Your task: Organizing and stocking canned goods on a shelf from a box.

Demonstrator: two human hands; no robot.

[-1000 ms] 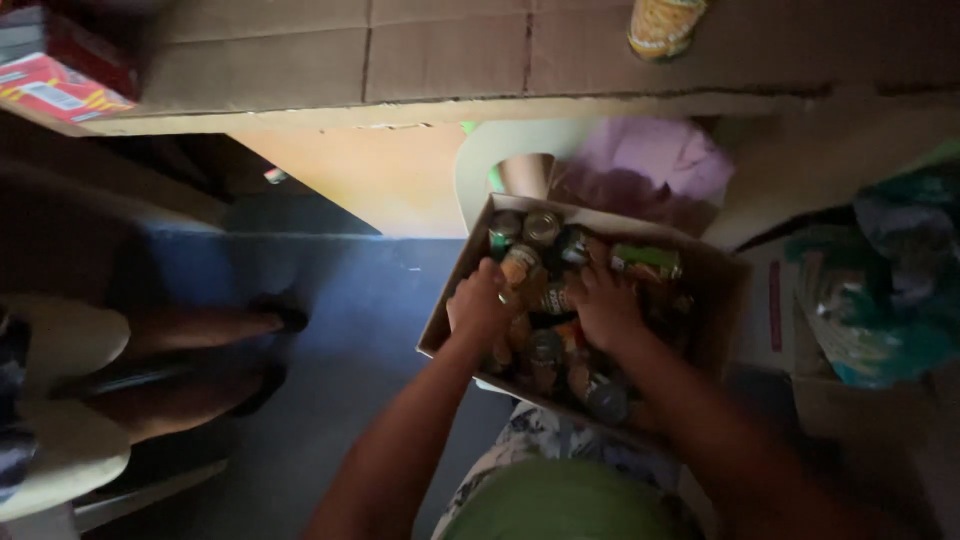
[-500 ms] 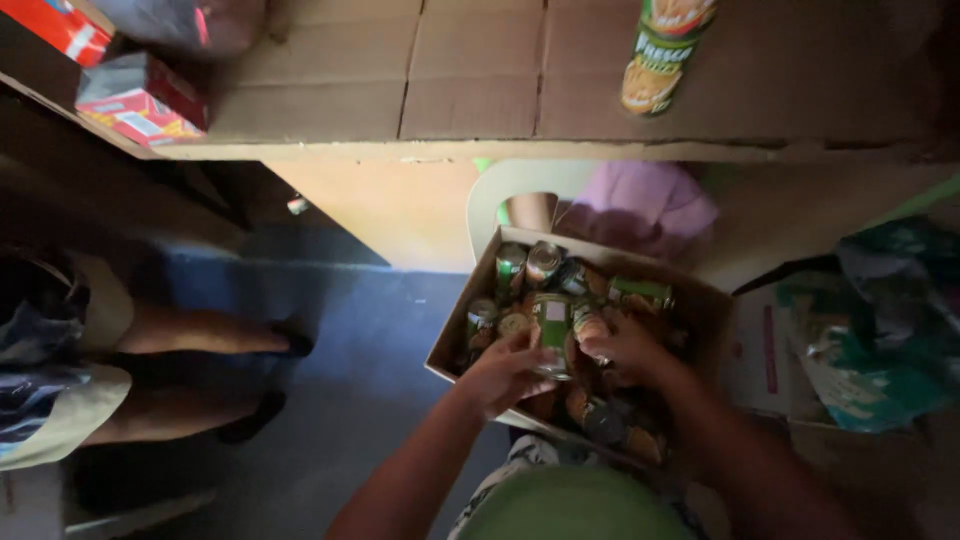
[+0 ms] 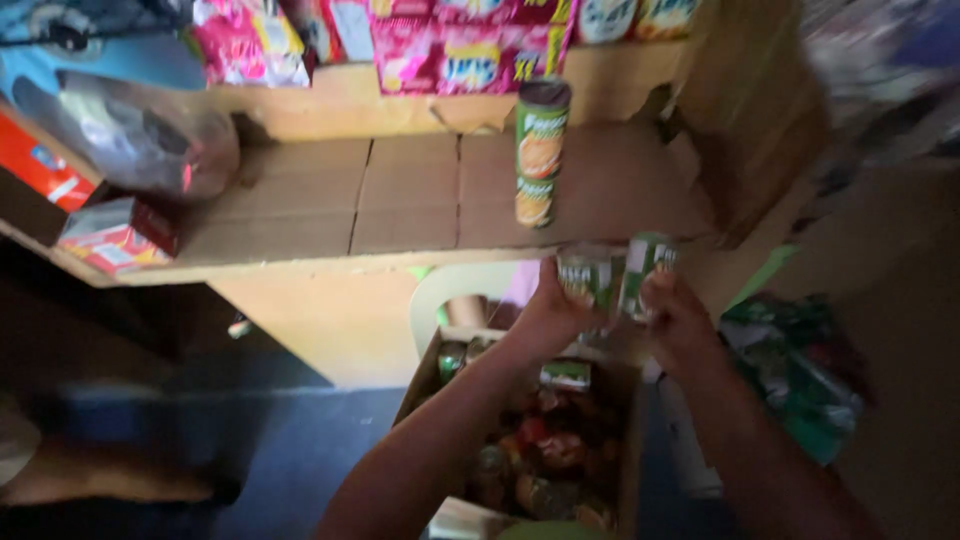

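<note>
Cardboard-lined shelf (image 3: 420,205) ahead, stacked tins (image 3: 540,150) standing upright on it. Left hand (image 3: 550,305) grips one green can (image 3: 585,275), right hand (image 3: 680,315) another (image 3: 645,270); both upright, just below the shelf edge, above the box of cans (image 3: 540,450).

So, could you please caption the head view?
Both hands lift green cans from a box toward a shelf.

I see a cardboard-lined shelf (image 3: 400,205) carrying two stacked cans (image 3: 539,152), a small red-and-white box (image 3: 118,236) at its left edge and a grey plastic bag (image 3: 150,140). Below, a cardboard box (image 3: 628,440) of cans sits on the blue floor (image 3: 290,450).
</note>
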